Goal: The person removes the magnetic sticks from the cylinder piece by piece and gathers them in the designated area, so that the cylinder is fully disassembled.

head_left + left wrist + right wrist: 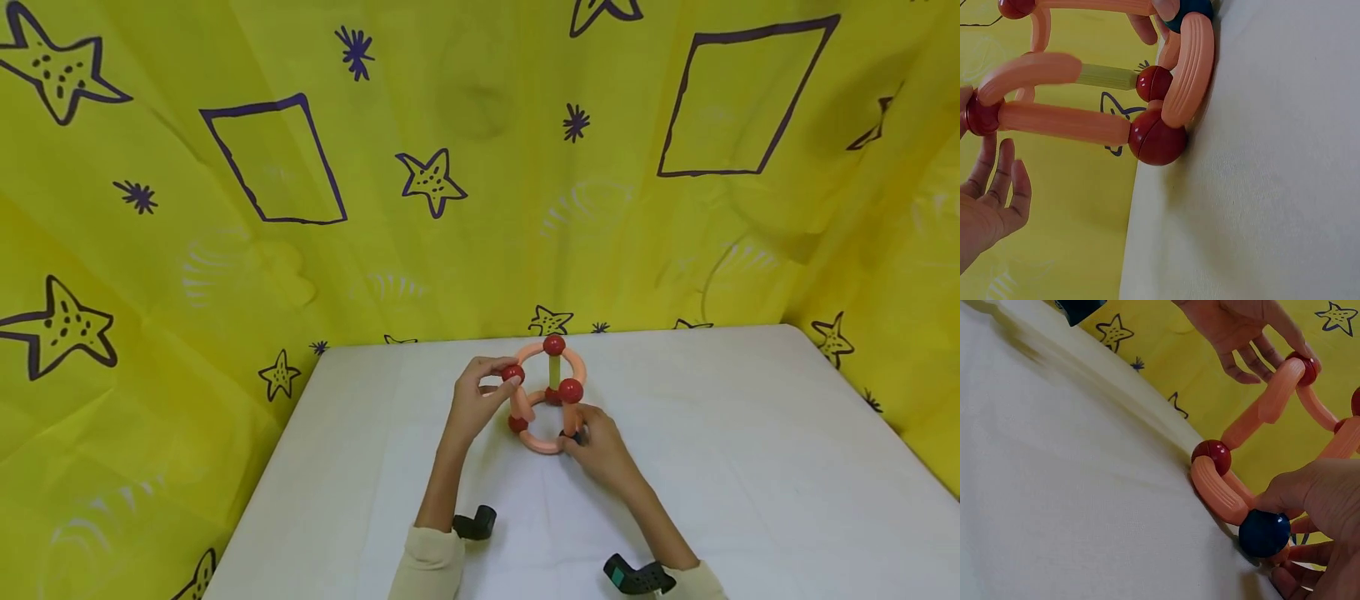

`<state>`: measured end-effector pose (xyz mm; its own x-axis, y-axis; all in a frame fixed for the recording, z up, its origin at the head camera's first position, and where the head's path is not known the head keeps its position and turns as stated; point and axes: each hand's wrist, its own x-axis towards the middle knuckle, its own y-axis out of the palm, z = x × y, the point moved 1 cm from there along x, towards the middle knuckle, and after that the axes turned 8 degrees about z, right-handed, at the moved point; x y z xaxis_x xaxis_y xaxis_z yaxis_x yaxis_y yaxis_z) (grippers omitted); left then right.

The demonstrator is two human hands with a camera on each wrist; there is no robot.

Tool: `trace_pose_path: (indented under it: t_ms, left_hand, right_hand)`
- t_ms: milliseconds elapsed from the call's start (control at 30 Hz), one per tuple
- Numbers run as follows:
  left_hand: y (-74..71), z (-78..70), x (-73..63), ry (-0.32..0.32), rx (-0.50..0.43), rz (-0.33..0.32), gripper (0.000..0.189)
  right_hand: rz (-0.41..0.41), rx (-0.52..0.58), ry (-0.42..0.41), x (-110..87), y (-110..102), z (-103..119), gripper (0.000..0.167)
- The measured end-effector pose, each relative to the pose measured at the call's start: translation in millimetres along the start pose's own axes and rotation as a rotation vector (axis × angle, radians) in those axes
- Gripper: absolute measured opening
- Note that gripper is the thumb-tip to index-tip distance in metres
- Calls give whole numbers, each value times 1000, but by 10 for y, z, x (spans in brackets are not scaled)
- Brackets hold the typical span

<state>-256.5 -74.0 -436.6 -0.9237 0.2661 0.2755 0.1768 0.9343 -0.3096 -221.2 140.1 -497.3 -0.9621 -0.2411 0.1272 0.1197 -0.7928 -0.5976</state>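
A frame of orange sticks and balls stands on the white table, with a ring of curved sticks (542, 446) at its base. My left hand (472, 402) pinches the upper left red ball (513, 374) between thumb and fingers. From that ball a curved orange stick (1029, 74) juts out, its far end free. My right hand (600, 450) grips the lower blue ball (1264, 533), the thumb on top and the fingers behind. Above it, an upright orange stick (570, 418) carries another red ball (572, 391). At the back stands a yellow-green stick (555, 372) between two red balls.
The white table (337, 500) extends around the frame. A yellow cloth (480, 250) with drawn stars hangs behind it and along both sides. Black wrist cameras (476, 523) sit on both forearms, just above the table.
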Motion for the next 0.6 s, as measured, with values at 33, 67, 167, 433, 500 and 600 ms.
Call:
trace_pose_path:
  t_ms: [33,67,167,433,500,600]
  left_hand:
    - [-4,0,-4,-9,3,10,31]
    - [-9,-3,-8,-12,8,19,30]
    - [-32,-11,-30,-12,10,36,31]
    - [-92,-28,-71,31,57,49,31]
    - [-104,-32,-82,58,98,55,31]
    - [-117,-27,-102,104,166,59,32]
  right_hand:
    - [11,19,-15,6,-10,-14,25]
    - [23,32,-28,13,-20,-25,24]
    - [46,80,-29,34,-37,-62,22]
    - [108,110,33,92,-75,-125,24]
    - [115,101,59,92,-86,-131,39]
    - [120,98,92,89,-97,-134,54]
